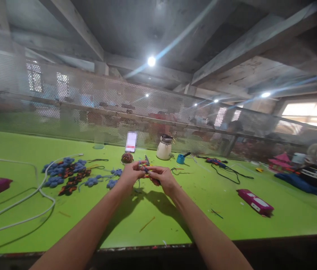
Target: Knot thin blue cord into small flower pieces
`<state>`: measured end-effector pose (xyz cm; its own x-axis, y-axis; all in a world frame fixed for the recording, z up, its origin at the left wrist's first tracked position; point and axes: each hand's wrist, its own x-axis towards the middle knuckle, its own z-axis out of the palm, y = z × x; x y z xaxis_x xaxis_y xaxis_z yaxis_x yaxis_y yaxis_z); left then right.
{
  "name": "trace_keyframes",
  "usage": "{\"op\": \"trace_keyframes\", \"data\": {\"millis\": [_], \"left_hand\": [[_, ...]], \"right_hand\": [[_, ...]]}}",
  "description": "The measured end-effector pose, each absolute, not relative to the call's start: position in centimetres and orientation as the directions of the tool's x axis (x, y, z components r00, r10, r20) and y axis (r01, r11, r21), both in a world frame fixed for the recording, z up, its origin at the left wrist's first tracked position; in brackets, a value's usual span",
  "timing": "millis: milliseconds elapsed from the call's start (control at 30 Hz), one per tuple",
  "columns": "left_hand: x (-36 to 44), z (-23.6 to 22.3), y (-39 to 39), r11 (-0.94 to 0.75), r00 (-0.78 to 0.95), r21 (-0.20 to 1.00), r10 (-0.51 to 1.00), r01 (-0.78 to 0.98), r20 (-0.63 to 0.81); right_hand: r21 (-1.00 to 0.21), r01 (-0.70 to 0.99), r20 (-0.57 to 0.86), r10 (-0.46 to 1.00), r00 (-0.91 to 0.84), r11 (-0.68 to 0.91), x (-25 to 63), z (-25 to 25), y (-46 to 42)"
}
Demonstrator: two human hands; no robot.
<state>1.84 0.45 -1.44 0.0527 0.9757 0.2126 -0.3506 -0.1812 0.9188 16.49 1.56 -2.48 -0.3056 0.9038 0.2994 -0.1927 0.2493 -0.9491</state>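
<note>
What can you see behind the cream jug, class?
The perforated screen stands behind the cream jug. Whatever part the jug covers cannot be seen.

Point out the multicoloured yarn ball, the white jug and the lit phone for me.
Multicoloured yarn ball (127, 158): head view, middle of its wound side.
White jug (164, 150): head view, pale body below the dark top.
Lit phone (131, 141): head view, middle of the screen.

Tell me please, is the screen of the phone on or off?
On: the phone shows a bright, pale screen with a red band low down.
</note>
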Motion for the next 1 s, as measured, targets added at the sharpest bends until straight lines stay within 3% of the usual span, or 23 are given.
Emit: {"op": "trace_keyframes", "data": {"millis": [700,1000], "left_hand": [[1.7,-2.4,1.6,-0.092,0.097,0.939,0.987,-0.331,0.131],[1.0,-0.9,0.2,-0.072,0.221,0.862,0.953,-0.502,0.208]], "right_hand": [[-0.957,-0.137,0.288,0.906,-0.31,0.257,15.9,-2.4,0.9],[-0.935,-0.225,0.326,0.914,-0.242,0.273,16.3,-1.4,0.8]]}}
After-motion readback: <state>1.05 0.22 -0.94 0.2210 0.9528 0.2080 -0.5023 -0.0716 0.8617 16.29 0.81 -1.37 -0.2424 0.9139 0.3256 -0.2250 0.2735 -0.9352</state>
